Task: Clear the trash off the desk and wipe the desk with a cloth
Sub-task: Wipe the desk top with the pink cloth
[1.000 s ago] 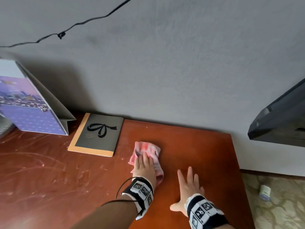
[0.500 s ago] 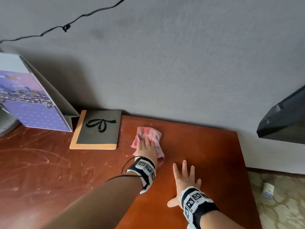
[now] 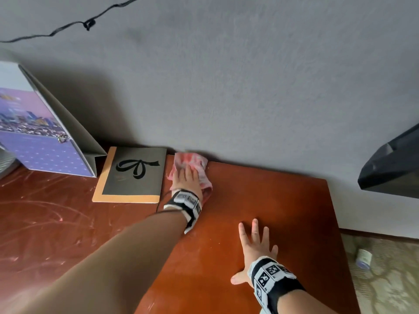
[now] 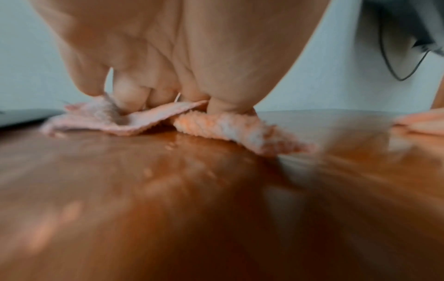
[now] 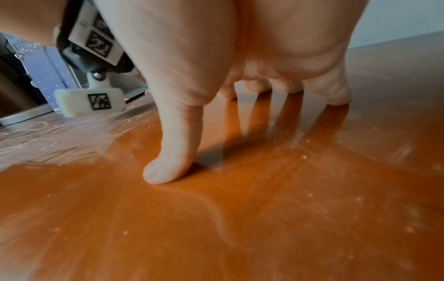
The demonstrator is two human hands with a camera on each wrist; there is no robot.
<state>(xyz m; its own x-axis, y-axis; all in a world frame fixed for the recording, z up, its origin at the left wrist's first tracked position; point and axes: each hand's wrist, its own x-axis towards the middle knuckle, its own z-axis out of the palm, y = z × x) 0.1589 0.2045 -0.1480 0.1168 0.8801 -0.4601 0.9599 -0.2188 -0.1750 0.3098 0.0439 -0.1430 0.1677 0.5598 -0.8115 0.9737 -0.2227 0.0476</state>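
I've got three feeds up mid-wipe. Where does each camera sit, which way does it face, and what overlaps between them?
Head: worn on the head, looking forward and down at the desk, wall, notebook; shows both forearms, left hand flat on the cloth, right hand spread on the wood.
Left wrist: low under the left hand, facing the wall; fingers press the cloth.
Right wrist: under the right hand, facing along the desk; thumb and fingertips touch wood, left wristband at left.
Shared: head and left wrist both show the cloth.
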